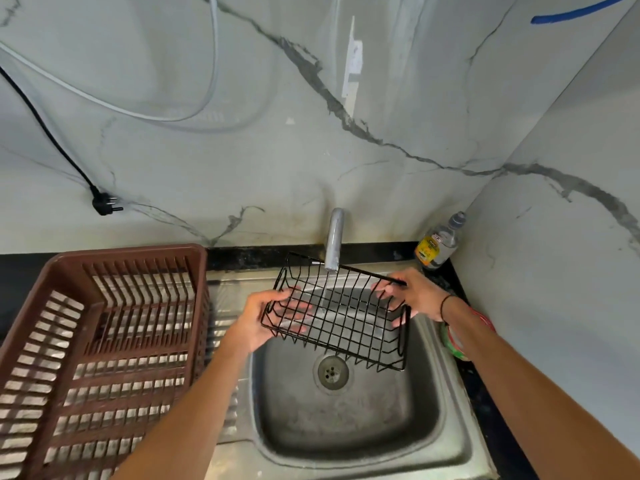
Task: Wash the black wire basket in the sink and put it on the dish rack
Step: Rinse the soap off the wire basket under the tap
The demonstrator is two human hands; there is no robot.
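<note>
Sink: steel, drain at centre, set in the dark worktop. Rack: brown plastic, sits left of the sink on the drainboard, touching nothing else. Basket: black wire, held in the air above the sink, tilted, under the tap; water stream runs from the spout through its mesh. Left hand: grips the basket's left end, fingers curled through the wires. Right hand: grips the right end at the top rim, thumb over the wire; dark band on the wrist. Bottle: stands right of the tap against the marble wall. Black plug hangs on the wall, far left.
</note>
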